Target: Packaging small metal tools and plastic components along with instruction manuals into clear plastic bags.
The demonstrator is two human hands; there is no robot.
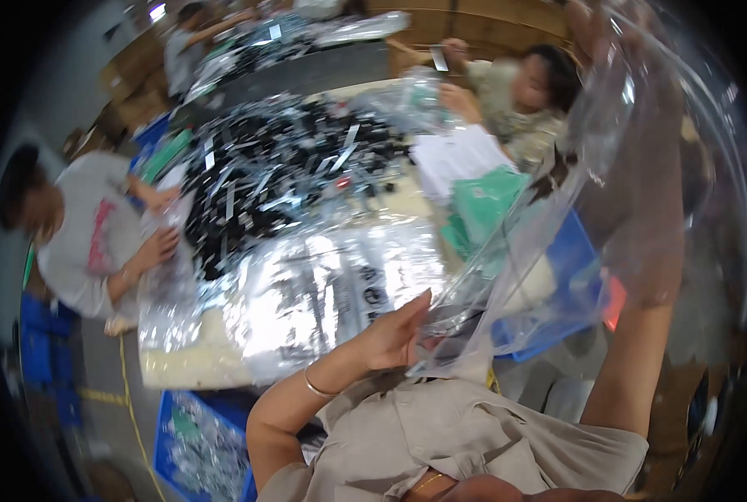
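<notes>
A large clear plastic bag point(612, 125) is stretched upward on my right side, between my two hands. My left hand point(397, 335) pinches its lower end near my chest, above the table's front edge. High at the upper right, my right hand point(595, 33) grips the bag's top end; the plastic covers part of that arm, and the fingers are blurred. Small black pieces point(553, 176) show in the bag's folds. Beside my left hand, shiny flat clear plastic bags point(332, 289) with dark print lie on the table.
Black and silvery strips point(273, 176) heap over the table point(194, 356). Green sheets point(484, 205) and white papers point(457, 159) lie to the right. Blue bins point(163, 435) stand below left and right. One person point(97, 226) works at left, another point(516, 109) at far right, another point(185, 50) behind.
</notes>
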